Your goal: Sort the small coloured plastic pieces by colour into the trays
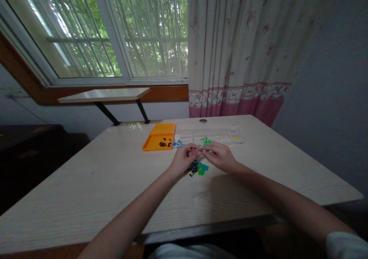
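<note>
The fingertips of my left hand (184, 159) and my right hand (220, 158) meet above the table. Both hands are closed in a pinch around something small and dark, too small to name. Just below them lies a mixed pile of small pieces (201, 169) in green, blue and dark brown, partly covered by my left hand. Behind my hands stands a clear plastic compartment box (222, 133). Green pieces (206, 140), blue pieces (178, 143) and yellow pieces (236, 138) sit in separate compartments of it. An orange open case (157, 148) beside it holds several dark brown pieces (164, 143).
All this rests on a pale wood-grain table (120, 186). A small round brown-and-white object (203, 120) is at its far edge. A raised white shelf (106, 94) on black legs stands at the back left. Behind are a window and a long curtain (230, 52).
</note>
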### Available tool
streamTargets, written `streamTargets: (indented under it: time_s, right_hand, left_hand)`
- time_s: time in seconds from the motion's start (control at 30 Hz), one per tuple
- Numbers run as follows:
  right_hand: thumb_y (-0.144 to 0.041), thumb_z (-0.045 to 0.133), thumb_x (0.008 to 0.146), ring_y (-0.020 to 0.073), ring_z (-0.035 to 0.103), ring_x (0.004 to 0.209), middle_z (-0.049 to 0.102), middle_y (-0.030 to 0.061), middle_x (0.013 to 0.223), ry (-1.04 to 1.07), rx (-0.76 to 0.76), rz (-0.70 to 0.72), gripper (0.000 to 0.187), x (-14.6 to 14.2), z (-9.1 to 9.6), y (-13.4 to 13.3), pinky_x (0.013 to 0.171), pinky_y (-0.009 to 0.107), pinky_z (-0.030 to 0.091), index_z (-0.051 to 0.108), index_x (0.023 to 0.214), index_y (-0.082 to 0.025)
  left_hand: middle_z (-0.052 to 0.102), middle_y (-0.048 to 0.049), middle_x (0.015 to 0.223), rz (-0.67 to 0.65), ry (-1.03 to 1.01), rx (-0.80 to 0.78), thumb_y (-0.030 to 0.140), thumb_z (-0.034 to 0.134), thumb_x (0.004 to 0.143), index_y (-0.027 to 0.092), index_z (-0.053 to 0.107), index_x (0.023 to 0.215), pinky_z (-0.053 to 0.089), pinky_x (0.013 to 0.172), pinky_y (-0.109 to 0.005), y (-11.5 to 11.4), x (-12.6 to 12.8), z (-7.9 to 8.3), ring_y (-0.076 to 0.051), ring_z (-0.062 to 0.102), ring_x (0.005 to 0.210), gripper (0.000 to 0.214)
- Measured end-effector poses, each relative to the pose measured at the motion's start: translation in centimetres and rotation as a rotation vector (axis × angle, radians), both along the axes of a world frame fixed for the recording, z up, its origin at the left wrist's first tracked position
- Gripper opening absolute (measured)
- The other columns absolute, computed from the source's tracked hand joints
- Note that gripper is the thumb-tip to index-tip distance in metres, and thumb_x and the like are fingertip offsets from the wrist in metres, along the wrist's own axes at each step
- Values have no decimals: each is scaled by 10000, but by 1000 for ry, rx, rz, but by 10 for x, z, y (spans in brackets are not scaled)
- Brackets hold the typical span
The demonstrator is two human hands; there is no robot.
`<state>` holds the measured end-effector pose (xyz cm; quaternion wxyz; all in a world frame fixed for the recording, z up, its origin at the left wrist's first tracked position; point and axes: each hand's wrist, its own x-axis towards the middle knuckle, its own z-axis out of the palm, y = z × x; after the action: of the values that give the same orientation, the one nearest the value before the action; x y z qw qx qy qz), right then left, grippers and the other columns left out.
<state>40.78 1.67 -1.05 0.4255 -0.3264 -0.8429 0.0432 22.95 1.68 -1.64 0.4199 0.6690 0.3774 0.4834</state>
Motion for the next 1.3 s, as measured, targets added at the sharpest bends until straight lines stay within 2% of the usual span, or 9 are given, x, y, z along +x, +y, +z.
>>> streamTargets:
  time_s: [0.17,0.27,0.33,0.47,1.07,1.2,1.3]
  right_hand:
    - [-301,490,837,120,570,672,652,46,819,-105,-86,-39,220,3,2,3,635,218,412,636,959,-192]
    - [-279,481,834,132,588,734,662,39,830,-287,-195,61,205,7,1,9,661,212,407,655,902,-195]
    - [-279,492,824,130,590,720,667,36,820,-392,-270,157,204,10,-1,13,654,205,405,665,885,-191]
    - [-308,521,803,115,566,637,665,39,790,-429,-362,234,216,13,-3,17,606,193,396,667,879,-167]
    - [-298,525,800,121,577,663,662,36,790,-413,-352,241,204,12,-5,17,610,200,405,657,885,-168]
    - [-288,526,799,120,574,666,663,39,806,-421,-350,242,202,12,-5,18,628,206,407,658,893,-168]
    - [-287,531,795,119,568,655,661,38,800,-412,-348,247,201,13,-6,18,620,204,404,662,892,-170]
  left_hand:
    - [535,15,656,124,8,120,316,601,727,159,614,843,340,502,-188,-2,-9,13,-76,437,531,196]
    - [594,-25,787,254,78,284,305,579,756,172,619,872,377,551,-203,-4,-19,27,-91,485,599,181]
    - [597,-31,799,327,137,378,298,573,766,174,622,869,386,565,-211,-5,-25,33,-96,491,612,169]
    - [590,-23,762,370,209,473,293,568,774,176,623,858,379,561,-214,-8,-28,35,-95,477,590,155]
    - [574,-27,757,391,254,461,323,541,789,176,614,866,369,574,-210,-7,-29,34,-101,461,592,181]
    - [544,-10,706,377,324,464,324,532,792,170,610,881,368,565,-208,-3,-31,30,-94,448,566,195]
    - [533,-6,703,400,428,429,320,514,793,166,608,882,372,566,-213,9,-39,23,-95,451,560,201]
